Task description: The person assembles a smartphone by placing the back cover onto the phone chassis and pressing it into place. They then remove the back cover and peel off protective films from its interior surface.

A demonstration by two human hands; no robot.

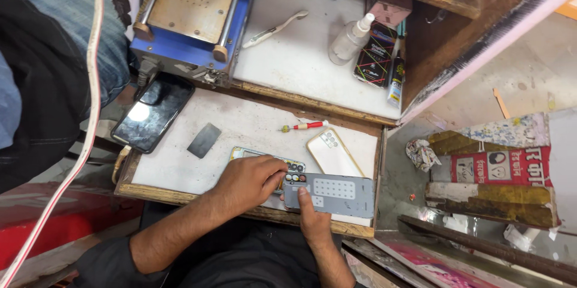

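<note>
Partly under the left hand (249,181), an opened phone (264,159); right hand (309,213) pressing a grey sheet (336,195); left grip's hold unclear.

A white-topped counter (240,125) carries a black phone (152,112) at nine o'clock, a grey card (204,140), a red screwdriver (305,125), a cream phone case (331,153) and a grey phone panel (336,194) at five o'clock.

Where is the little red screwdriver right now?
In the head view, the little red screwdriver lies on the white work board, near its far edge, just beyond the white phone back cover and away from both hands.
</note>
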